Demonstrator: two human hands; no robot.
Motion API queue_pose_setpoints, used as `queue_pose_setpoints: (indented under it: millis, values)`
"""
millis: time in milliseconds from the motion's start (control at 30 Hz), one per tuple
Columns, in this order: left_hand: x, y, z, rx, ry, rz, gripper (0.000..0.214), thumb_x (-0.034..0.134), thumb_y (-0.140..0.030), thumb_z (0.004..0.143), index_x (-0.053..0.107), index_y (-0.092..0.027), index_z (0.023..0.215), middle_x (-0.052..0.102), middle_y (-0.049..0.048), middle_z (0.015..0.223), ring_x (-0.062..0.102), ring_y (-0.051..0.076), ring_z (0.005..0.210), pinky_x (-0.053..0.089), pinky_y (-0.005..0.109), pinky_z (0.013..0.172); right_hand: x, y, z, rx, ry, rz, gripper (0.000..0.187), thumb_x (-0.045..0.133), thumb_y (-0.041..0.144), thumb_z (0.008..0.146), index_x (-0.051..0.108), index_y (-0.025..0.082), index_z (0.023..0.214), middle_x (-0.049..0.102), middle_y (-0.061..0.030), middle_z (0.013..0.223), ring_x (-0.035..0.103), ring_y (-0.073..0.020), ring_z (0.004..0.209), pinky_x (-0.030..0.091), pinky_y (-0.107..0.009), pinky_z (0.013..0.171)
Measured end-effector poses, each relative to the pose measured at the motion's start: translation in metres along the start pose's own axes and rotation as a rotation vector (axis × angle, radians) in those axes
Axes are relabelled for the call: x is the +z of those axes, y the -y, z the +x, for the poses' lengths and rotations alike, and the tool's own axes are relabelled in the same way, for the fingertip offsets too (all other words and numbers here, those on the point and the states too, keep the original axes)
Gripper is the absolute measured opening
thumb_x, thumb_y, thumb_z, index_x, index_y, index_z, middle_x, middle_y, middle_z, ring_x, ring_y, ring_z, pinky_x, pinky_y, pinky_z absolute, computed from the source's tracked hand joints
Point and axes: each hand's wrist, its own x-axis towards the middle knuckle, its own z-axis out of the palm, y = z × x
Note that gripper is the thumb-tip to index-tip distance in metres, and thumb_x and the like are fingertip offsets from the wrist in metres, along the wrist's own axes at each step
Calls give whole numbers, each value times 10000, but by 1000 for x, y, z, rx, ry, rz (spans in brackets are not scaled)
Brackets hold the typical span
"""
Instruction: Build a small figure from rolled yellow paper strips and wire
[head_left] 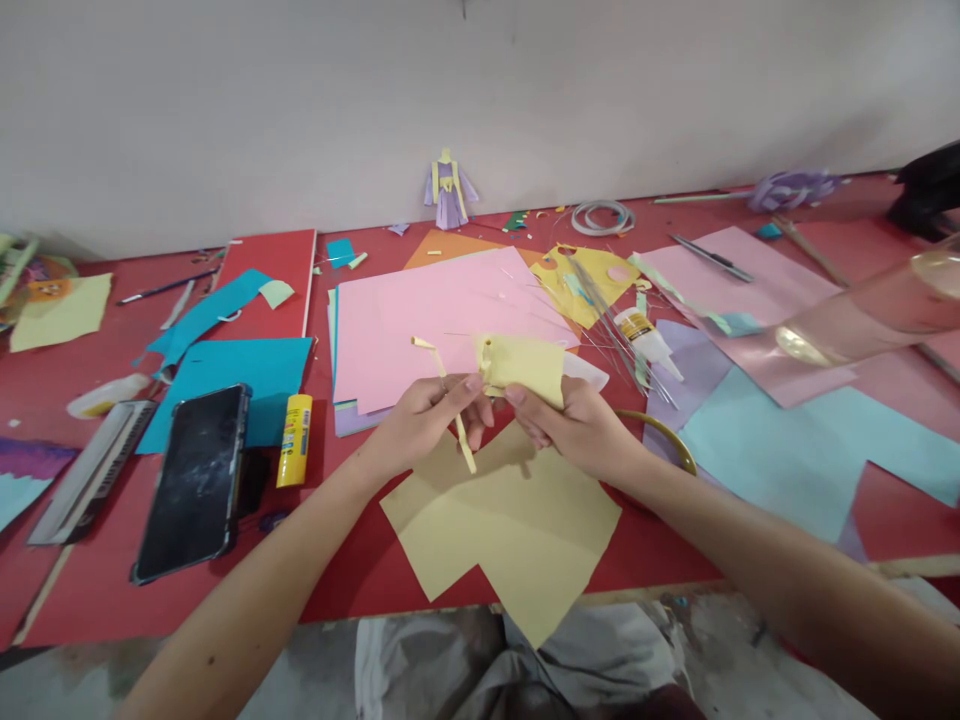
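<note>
- Hands: left hand point(424, 415) and right hand point(574, 430) meet above the near middle of the red worktop point(352, 560), fingertips almost touching.
- Left fingers point(469, 385): pinched on a narrow yellow strip point(465, 440). Its long axis runs aslant, from a curled end up and to the left of the knuckles down to a free end below the hand, towards the person.
- Right fingers point(517, 395): clamped on the lower edge of a small yellow piece point(525, 362), which stands up and away from the palm, its broad face to the camera.
- Key relation: the strip lies just left of the piece, with the left hand the nearer to it. The piece's left edge, where a small fold or loop seems to sit (the view is too coarse to be sure), faces the strip. Whether the two papers touch there cannot be told.
- Below the hands: a large yellow sheet point(510, 530) lies flat, its near corner overhanging the worktop's edge.
- Behind them: a pink sheet point(420, 320) on a stack of coloured papers.
- Left of the hands, well apart: a glue stick point(295, 440) beside a phone point(193, 480).
- Right of them: a glue bottle point(646, 338) lying on its side among thin wires.
</note>
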Motion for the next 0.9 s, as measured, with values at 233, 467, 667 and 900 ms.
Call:
queue_pose_setpoints:
  millis: [233, 467, 667, 900]
  values:
    - [2, 0, 1, 52, -29, 32, 473, 399, -481, 985, 621, -148, 732, 601, 14, 613, 584, 111, 580, 479, 237, 612, 0, 1, 2, 88, 29, 93, 484, 446, 524, 958, 426, 202, 597, 397, 63, 487, 366, -71, 448, 412, -224, 493]
    - [2, 0, 0, 168, -107, 200, 369, 449, -410, 979, 495, -176, 698, 515, -24, 651, 511, 85, 580, 432, 209, 582, -1, 1, 6, 206, 99, 446, 337, 543, 462, 922, 603, 165, 773, 393, 79, 476, 344, -65, 409, 385, -203, 418]
    - [3, 3, -1, 209, -126, 303, 251, 452, -358, 973, 544, -174, 828, 552, -29, 669, 534, 85, 610, 431, 204, 600, -3, 6, 7, 316, 144, 652, 303, 569, 389, 910, 615, 142, 740, 376, 82, 451, 307, -52, 385, 321, -184, 389]
    - [6, 10, -1, 273, -223, 354, 126, 604, -313, 878, 596, -190, 904, 679, 4, 796, 619, 108, 709, 472, 196, 599, -3, 8, 6, 357, 211, 675, 305, 557, 386, 918, 599, 150, 729, 380, 88, 450, 327, -46, 364, 324, -178, 387]
